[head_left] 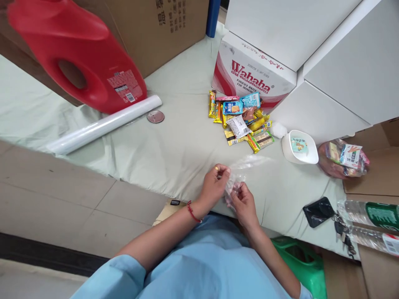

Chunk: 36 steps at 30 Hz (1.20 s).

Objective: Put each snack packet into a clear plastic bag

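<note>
A clear plastic bag (240, 177) is stretched between my two hands, close to the front edge of the cloth-covered table (174, 153). My left hand (215, 182), with a ring and a red bracelet on the wrist, pinches one side of it. On the other side my right hand (245, 204) has its fingers closed on the crumpled film. The bag's loose end lies on the cloth beyond my fingers. Farther back is a pile of small wrapped snacks (238, 126), touching neither hand. A white plastic tub (296, 155) stands to its right.
A red jug (93, 62), a roll of clear film (106, 124) and a round lid (155, 116) are at the left. A Wahaha carton (252, 70) stands behind the snacks. Right: a bag of snacks (344, 158), black phone (318, 211), keys (344, 232) and bottles (370, 211).
</note>
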Tool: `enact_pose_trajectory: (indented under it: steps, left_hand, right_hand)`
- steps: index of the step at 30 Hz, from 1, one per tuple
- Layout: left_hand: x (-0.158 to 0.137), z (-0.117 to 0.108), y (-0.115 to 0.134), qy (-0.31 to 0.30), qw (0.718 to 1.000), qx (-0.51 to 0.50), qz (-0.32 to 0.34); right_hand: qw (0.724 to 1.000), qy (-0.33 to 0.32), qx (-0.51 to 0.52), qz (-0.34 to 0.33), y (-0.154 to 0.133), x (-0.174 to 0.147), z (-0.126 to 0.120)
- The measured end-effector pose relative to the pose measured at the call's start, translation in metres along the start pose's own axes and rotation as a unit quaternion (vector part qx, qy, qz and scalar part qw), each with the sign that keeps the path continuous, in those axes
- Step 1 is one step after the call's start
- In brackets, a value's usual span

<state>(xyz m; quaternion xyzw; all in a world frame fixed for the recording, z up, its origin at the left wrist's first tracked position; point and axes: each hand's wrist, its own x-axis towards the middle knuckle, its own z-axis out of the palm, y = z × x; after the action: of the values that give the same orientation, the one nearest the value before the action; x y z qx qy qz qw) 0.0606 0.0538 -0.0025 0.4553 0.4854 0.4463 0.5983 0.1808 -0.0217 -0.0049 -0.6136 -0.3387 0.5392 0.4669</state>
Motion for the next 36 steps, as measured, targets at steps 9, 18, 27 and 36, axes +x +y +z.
enact_pose_trajectory:
  steps: [9,18,27,36]
  left_hand:
    - [0.004,-0.017,-0.003,0.105,0.991,-0.088,-0.013]
    - [-0.012,-0.023,0.0,0.084,0.992,0.069,0.059]
    - [-0.02,-0.028,-0.002,0.077,0.94,0.256,0.21]
    - [-0.011,-0.028,-0.003,0.05,0.99,0.13,0.024]
  right_hand:
    - [0.999,-0.004,-0.045,0.023,-0.022,0.005,-0.024]
    - [0.993,-0.019,0.076,0.092,-0.048,0.007,-0.015]
    - [0.994,-0.035,0.081,0.065,-0.044,0.017,0.016]
    - [0.993,-0.009,0.114,0.024,-0.039,0.016,0.007]
